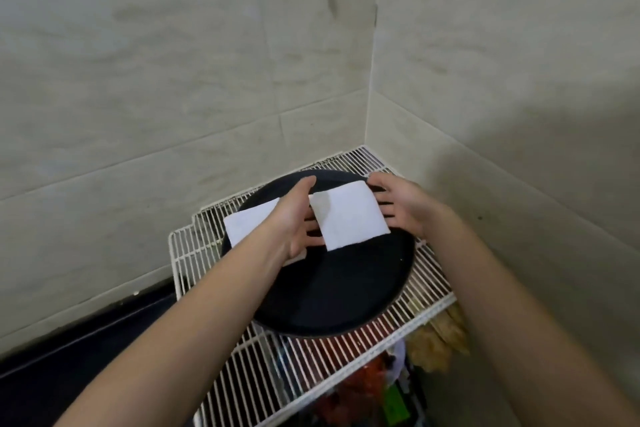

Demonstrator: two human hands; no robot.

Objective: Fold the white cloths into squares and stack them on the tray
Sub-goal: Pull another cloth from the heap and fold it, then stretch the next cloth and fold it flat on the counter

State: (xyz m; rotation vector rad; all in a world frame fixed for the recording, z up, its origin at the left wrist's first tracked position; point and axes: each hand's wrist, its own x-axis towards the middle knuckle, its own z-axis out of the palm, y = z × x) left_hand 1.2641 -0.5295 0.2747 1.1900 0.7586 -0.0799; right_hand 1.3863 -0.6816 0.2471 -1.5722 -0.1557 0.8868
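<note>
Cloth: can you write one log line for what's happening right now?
left hand + right hand: support folded cloth | position: over black tray | other cloth: lying on tray | tray: on wire rack

The left forearm [207,291] and right forearm [485,288] reach forward, converging. The left hand [294,218] and right hand [403,206] face each other, fingers straight and spread, thumbs uppermost.

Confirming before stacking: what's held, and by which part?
A folded white cloth, by its side edges: left hand fingers under the left, right hand under the right.
</note>
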